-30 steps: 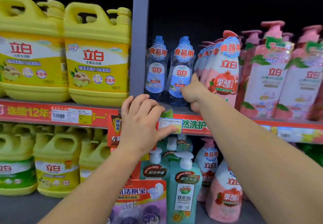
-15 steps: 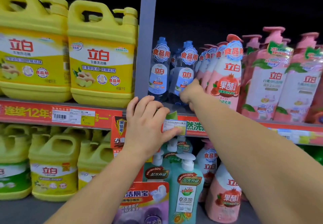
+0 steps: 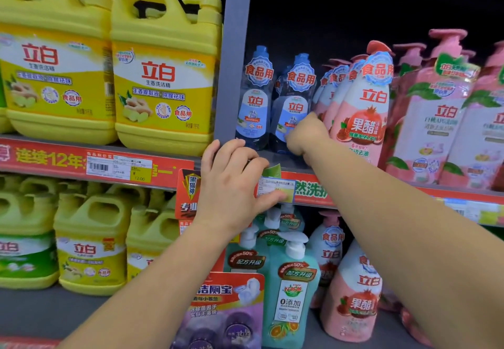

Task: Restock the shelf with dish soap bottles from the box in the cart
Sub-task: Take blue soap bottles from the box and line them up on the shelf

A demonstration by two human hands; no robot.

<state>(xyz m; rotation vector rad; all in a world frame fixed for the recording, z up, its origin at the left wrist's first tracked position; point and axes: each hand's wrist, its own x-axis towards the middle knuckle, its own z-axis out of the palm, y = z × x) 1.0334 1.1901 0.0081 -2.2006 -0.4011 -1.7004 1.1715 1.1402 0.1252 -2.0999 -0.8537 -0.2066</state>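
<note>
— Where are the dish soap bottles right now?

— Centre of the frame, on the upper shelf [image 3: 283,157], just right of the grey upright post [image 3: 236,48]. Two blue dish soap bottles [image 3: 255,97] stand upright side by side, with more dim ones behind them. Neither the box nor the cart shows in this view.

— And the hands?

— The right hand [image 3: 306,137] reaches in from the lower right, and its grip is wrapped around the lower part of the right-hand blue bottle [image 3: 294,103] (its fingers go behind the bottle, so only the knuckles and thumb side show). The left hand [image 3: 234,182] rests on the shelf's front edge; its fingers curl over the lip and the thumb presses on the price tag [image 3: 276,189], so it is gripping the shelf edge.

— What surrounds them?

— Pink pomegranate bottles [image 3: 365,108] touch the blue ones on the right, pink pump bottles [image 3: 433,108] stand further right, and yellow jugs [image 3: 163,76] fill the upper left. Teal pump bottles [image 3: 293,288] sit on the lower shelf, lower centre.
</note>
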